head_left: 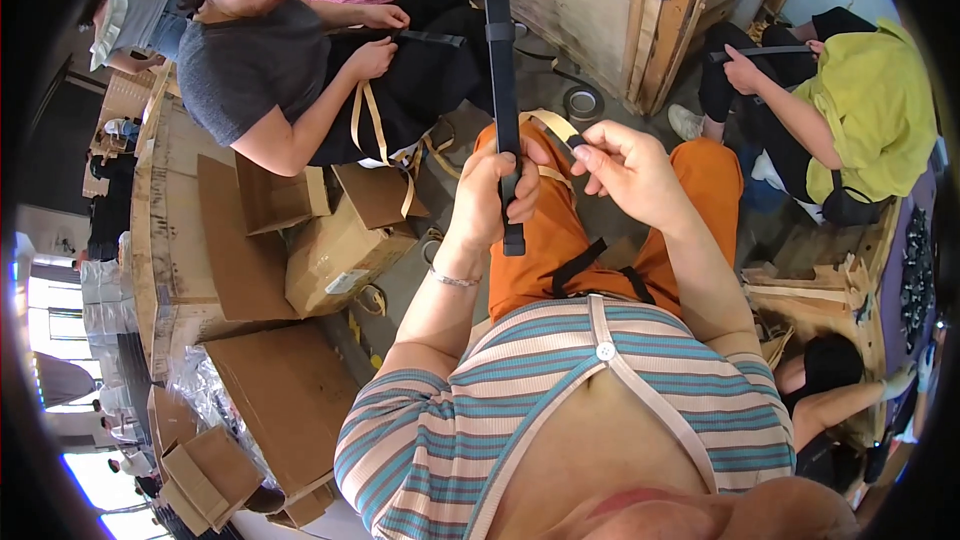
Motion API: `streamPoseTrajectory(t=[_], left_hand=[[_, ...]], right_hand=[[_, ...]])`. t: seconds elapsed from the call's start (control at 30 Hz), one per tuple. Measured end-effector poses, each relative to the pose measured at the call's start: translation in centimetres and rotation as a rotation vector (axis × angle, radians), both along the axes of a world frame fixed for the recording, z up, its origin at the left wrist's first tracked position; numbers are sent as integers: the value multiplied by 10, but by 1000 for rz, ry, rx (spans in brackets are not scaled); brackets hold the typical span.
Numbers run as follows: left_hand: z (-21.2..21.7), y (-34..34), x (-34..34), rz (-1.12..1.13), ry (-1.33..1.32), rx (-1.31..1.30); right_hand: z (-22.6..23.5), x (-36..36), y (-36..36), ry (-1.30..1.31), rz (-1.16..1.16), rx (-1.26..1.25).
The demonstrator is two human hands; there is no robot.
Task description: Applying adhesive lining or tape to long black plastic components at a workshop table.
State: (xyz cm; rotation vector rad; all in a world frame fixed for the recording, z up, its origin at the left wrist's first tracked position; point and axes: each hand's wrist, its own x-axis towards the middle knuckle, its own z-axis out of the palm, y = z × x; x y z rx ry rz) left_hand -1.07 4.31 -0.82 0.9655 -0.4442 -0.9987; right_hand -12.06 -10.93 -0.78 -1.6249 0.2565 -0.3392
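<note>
My left hand [482,192] is wrapped round a long, narrow black bar [500,70]. The bar stands nearly upright in the picture, its lower end just below my fingers and its upper part running past the top edge. Right of it, my right hand [632,172] pinches the dark end of a thin tan strip [552,124] between thumb and finger. The strip curves over toward the bar; whether it is attached there is hidden behind the bar and my left hand. Both hands are held above my orange trousers [540,260].
Open cardboard boxes [345,250] stand at my left. A dark tape roll [581,103] lies on the floor ahead, before a wooden crate [580,20]. Co-workers sit close by: one in a grey shirt [250,70] ahead left, another in a yellow-green top [870,100] at the right.
</note>
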Motion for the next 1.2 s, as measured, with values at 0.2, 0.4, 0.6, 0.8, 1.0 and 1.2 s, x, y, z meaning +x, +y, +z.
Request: streamPoseTrajectory(t=[0.2, 0.4, 0.6, 0.8, 1.0, 1.2], left_hand=[[-3, 5, -5, -154, 82, -55], [-6, 1, -1, -164, 98, -34], [3, -5, -4, -77, 64, 51], [0, -2, 0, -122, 48, 50], [4, -3, -4, -88, 7, 85], [4, -2, -6, -103, -31, 101]], right_hand=[[-4, 22, -9, 40, -24, -172], [12, 16, -11, 5, 260, 46], [14, 17, -13, -118, 233, -96], [12, 21, -12, -20, 221, -126], [12, 20, -9, -14, 239, -100], [10, 22, -8, 2, 229, -144]])
